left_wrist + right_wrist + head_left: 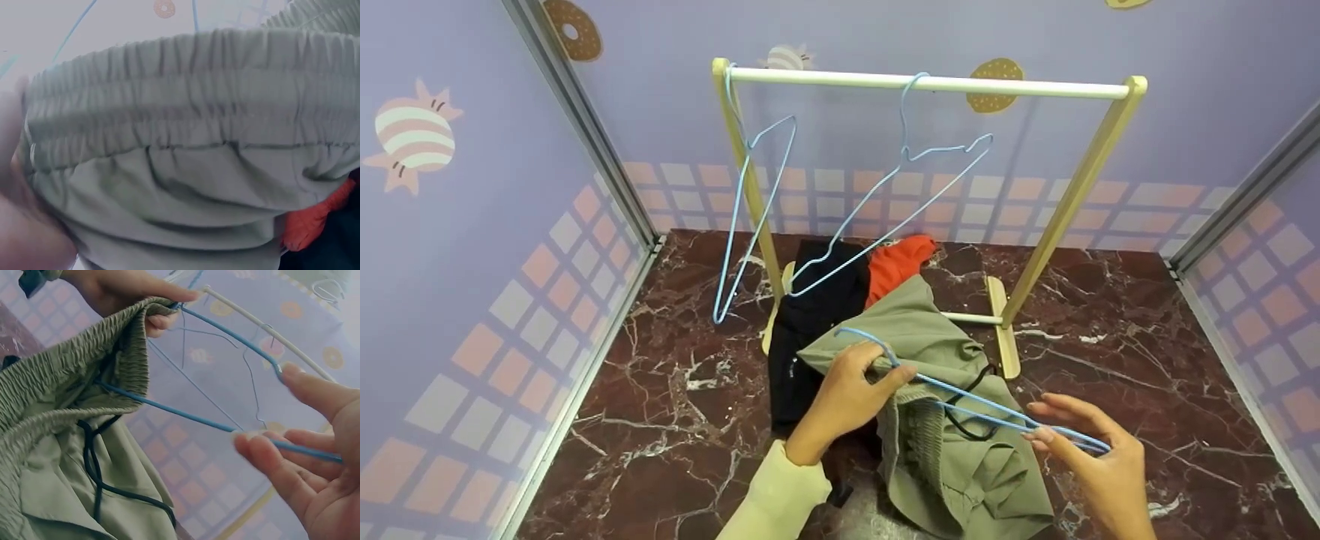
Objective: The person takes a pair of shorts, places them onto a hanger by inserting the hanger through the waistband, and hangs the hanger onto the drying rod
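Olive-green trousers (994,476) with a gathered elastic waistband (185,90) and a dark drawstring (93,464) hang below my hands. My left hand (847,394) pinches a blue wire clothes hanger (971,394) near its hook, together with the edge of the waistband. One end of this hanger lies inside the waist opening, partly hidden by the cloth. At the other end, outside the trousers, my right hand (1099,457) holds the hanger, its thumb on the upper wire and fingers along the lower one.
A wooden rack (1035,88) stands ahead, with a blue hanger (877,184) near the middle of its rail and another hanger (742,187) at its left end. Black clothing (825,300) and an orange-red garment (900,262) lie beneath. Patterned walls (472,262) enclose the dark marbled floor (645,420).
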Demonstrator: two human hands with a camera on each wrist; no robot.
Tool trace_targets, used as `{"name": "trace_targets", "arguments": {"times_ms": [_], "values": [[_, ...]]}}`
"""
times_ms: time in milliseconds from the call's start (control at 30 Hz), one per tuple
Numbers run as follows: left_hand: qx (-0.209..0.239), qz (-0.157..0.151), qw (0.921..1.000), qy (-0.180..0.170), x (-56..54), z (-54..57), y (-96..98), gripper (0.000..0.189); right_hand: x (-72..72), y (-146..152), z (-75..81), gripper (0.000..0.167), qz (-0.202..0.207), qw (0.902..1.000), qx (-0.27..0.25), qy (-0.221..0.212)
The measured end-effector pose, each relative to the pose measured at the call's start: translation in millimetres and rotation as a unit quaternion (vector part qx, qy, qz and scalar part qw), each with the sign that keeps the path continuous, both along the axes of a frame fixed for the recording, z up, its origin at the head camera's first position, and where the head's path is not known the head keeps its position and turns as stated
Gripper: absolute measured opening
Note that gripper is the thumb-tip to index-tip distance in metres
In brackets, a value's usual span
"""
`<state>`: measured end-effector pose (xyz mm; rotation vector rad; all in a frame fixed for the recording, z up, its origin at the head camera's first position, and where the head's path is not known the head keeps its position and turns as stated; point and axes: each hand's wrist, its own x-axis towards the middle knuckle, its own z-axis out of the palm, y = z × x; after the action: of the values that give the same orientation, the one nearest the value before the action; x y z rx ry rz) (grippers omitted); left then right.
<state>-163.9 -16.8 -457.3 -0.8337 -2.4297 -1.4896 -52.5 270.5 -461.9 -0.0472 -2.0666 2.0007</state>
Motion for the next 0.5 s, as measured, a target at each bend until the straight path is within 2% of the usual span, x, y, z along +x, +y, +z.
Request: {"name": "trace_targets", "arguments": {"times_ms": [67,167,267,400,500], "values": [[0.029,0.026,0.9992,0.003,0.3,0.7,2.1,0.043,-0.6,-2,-2.4,0.044,0.017,0.9986,-0.038,0.032],[0.066,0.066,0.9956,0.006,0.8,2.1,5.5,0.045,-3.7,-6,-7.9,0.044,0.074,0.9877,-0.093,0.102],[0.089,0.092,0.9917,0.007,1.0,2.5,7.9,0.043,-7.5,-10,-15.3,0.045,0.142,0.9744,-0.099,0.144],[0.109,0.108,0.9882,0.006,1.0,1.8,9.8,0.036,-7.7,-21,-21.9,0.043,0.147,0.9815,-0.055,0.109],[0.122,0.115,0.9857,0.012,0.6,1.1,11.0,0.031,-8.2,-32,-26.6,0.039,0.135,0.9878,-0.007,0.077]]}}
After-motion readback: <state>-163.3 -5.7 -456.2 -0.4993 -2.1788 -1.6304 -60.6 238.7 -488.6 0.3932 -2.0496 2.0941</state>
